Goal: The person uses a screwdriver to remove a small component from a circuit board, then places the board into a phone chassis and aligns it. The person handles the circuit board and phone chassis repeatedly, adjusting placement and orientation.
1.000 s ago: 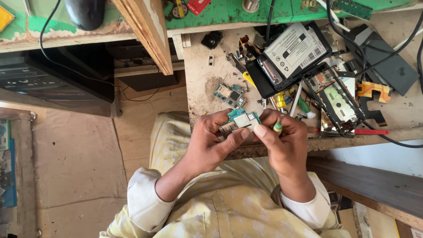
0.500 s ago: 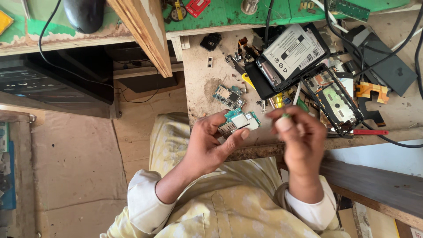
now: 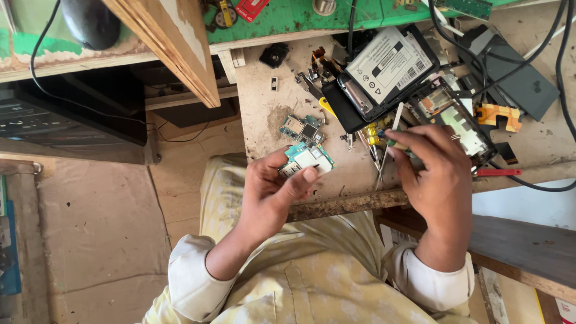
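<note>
Right now, looking down from my head, my left hand [image 3: 273, 192] holds a small circuit board [image 3: 307, 159] just above the near edge of the bench [image 3: 264, 114]; my fingers [image 3: 309, 176] are narrowed around it, thumb pressed on its near edge, the pale shield side turned up. A second, bluish board [image 3: 302, 128] lies flat on the bench just beyond it. My right hand [image 3: 435, 174] is off to the right, over the clutter of opened phone parts, its fingers curled close around a small green-tipped tool [image 3: 396, 141], though how firmly I cannot tell. Just left of that hand lie a yellow-handled screwdriver [image 3: 371, 133] and thin tweezers [image 3: 378, 165]. Farther away sits an opened black phone [image 3: 384, 72] with a white-labelled battery, and to the right a red-handled tool [image 3: 498, 172] lies by a black cable.

I judge the step to be a tool pick: board held ready, right hand choosing among the tools. The next move would call for a steady board and a fine tip brought across to it.
</note>
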